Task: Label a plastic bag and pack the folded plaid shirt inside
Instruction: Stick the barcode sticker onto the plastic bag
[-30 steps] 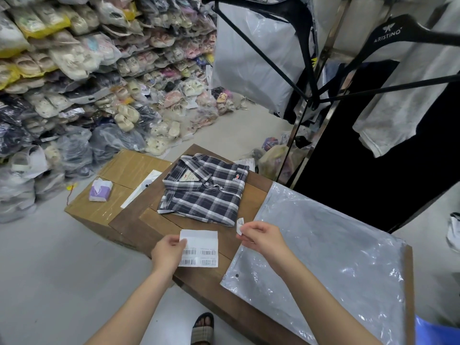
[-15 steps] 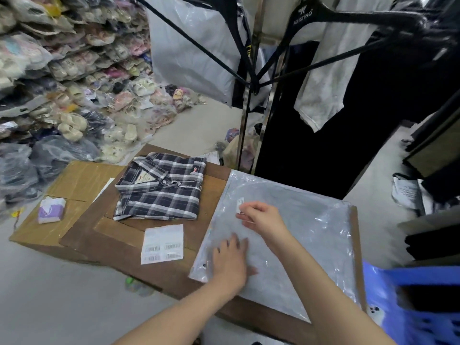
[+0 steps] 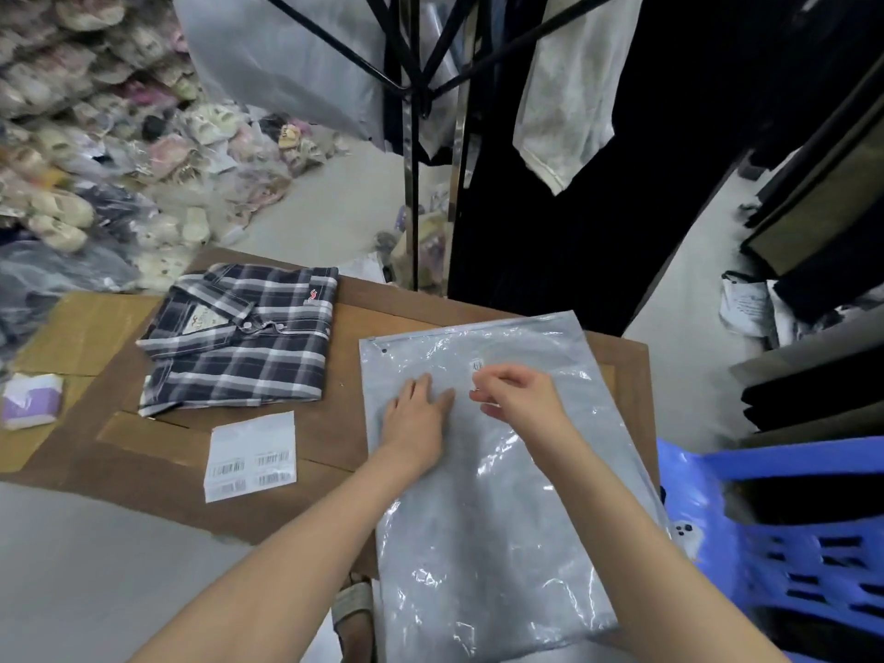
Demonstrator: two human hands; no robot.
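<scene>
Plastic bag (image 3: 502, 471) lies flat on the desk (image 3: 382, 308), its near end overhanging the desk's near edge. The left hand (image 3: 416, 413) presses it with fingers spread flat and released; the right hand (image 3: 521, 399) hovers just beside a small label (image 3: 477, 365), fingers loosely curled, grasping nothing visible. The folded plaid shirt (image 3: 239, 337) sits at far left, a barcode sheet (image 3: 251, 454) near it. A blue crate (image 3: 789, 533) crowds the right edge.

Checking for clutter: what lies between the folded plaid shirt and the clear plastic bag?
Head view: only bare brown tabletop between folded plaid shirt and clear plastic bag.
</scene>
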